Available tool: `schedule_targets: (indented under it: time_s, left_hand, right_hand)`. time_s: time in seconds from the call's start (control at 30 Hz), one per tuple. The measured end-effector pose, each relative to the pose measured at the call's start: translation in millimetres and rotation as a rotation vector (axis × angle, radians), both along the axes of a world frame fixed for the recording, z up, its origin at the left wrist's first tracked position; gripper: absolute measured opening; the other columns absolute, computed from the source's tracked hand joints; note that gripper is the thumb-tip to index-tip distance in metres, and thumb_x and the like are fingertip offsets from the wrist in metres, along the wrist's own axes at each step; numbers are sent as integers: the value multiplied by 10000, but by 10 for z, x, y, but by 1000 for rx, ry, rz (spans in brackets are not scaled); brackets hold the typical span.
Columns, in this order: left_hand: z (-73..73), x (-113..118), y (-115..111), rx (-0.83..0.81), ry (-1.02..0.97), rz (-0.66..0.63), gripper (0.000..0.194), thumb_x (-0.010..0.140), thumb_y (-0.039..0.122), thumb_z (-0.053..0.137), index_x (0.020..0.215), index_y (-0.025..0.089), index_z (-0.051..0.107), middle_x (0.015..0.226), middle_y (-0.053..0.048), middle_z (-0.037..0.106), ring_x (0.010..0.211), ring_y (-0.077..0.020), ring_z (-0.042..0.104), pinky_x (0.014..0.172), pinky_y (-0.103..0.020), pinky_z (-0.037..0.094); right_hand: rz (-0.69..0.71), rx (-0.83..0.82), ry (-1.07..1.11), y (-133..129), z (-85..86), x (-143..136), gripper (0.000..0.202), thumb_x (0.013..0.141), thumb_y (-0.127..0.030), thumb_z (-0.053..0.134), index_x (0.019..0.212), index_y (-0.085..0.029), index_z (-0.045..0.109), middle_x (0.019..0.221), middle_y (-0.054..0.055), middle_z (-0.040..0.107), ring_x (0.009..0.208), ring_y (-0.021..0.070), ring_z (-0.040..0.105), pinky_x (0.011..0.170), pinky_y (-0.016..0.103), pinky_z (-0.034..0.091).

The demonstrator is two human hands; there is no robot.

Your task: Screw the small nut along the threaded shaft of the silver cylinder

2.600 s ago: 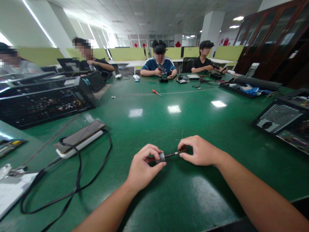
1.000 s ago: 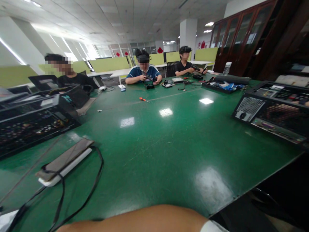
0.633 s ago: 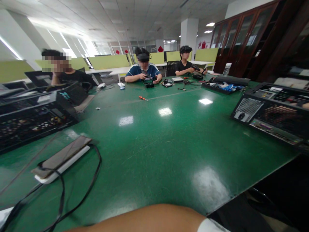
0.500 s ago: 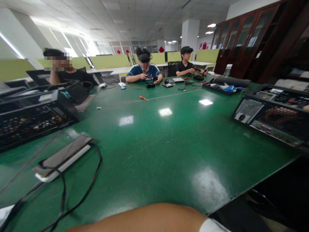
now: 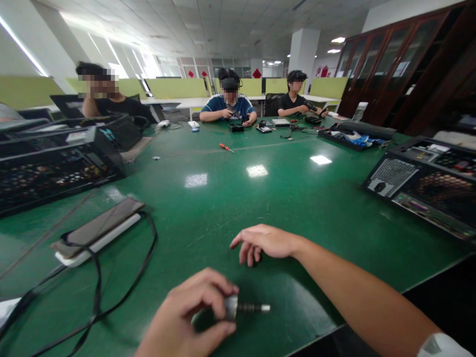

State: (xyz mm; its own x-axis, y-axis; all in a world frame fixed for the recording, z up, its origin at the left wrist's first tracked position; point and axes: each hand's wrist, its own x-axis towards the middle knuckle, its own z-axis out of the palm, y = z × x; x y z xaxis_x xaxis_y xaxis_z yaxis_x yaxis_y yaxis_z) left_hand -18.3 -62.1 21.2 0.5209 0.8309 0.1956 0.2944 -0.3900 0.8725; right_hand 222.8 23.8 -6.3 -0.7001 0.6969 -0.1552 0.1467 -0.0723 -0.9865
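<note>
Left hand (image 5: 186, 322) clamped on screwdriver (image 5: 243, 308) at bottom centre; right hand (image 5: 264, 243) just above, fingers loosely apart, hovering over green tabletop (image 5: 297, 208).

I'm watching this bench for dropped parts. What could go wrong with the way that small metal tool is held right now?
The left hand pinches the small metal tool by one end near the table edge; a slip could send it off onto the floor. The right hand hovers open and apart from it, giving no support. The black cable loops nearby and could catch a forearm.
</note>
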Motion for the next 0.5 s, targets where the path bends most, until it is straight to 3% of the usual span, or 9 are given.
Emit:
schedule_targets:
  time_s: [0.1,0.2,0.33,0.5]
  left_hand:
    - [-83,337,495,-5,-95,48,175,730,199,806,706,196,633,953,-62,681,876,-196,680,728,-254,579]
    - [-257,412,795,-8,-197,163,198,713,201,805,690,182,610,953,-61,649,876,-184,657,737,-257,579]
    - [-408,286,854,-48,-209,180,207,708,204,807,687,170,603,941,-62,632,863,-183,651,732,-268,577]
    - [-404,276,807,-69,-206,142,185,707,175,803,701,170,618,957,-66,631,874,-182,644,717,-252,554]
  right_hand:
    - [-189,142,24,87,-98,184,633,1001,-648,359,1025,-97,669,776,72,678,652,139,625,626,254,468]
    - [-282,254,47,134,-148,194,530,989,-601,445,1095,-123,648,821,45,665,718,143,623,696,274,481]
    - [-218,332,-30,116,-172,131,460,890,-448,665,1235,-153,589,867,22,676,719,136,605,676,258,453]
    - [-173,468,-106,26,-134,121,488,739,-237,770,1189,-196,585,932,21,708,771,154,641,703,260,471]
